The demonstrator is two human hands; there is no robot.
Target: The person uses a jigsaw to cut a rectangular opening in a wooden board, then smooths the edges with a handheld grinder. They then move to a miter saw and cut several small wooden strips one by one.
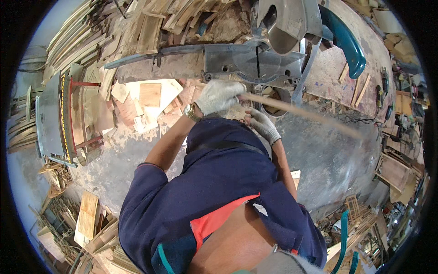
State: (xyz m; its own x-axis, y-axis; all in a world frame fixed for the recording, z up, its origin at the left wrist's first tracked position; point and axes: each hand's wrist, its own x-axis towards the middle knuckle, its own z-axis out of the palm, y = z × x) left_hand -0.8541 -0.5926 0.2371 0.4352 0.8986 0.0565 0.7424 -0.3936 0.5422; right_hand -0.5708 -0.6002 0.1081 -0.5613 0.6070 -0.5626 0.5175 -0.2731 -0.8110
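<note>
My left hand (218,97), in a white knit glove and with a watch at the wrist, is closed on a long thin wooden strip (301,113). The strip slants rightward across the view, its far end blurred. Lower and to the right, my gloved right hand (261,124) has its fingers loosely curled and apart, with nothing visible in them. Just above both hands stands a miter saw (283,27) with a teal handle (346,45), a slotted metal base (219,63) and a long fence rail.
Lumber offcuts (77,32) are heaped at upper left. A metal rack with red bars (59,116) stands left. Loose boards (150,93) lie beyond my left arm. A workbench (328,86) with tools and cables is right. More wood piles (89,214) flank me below.
</note>
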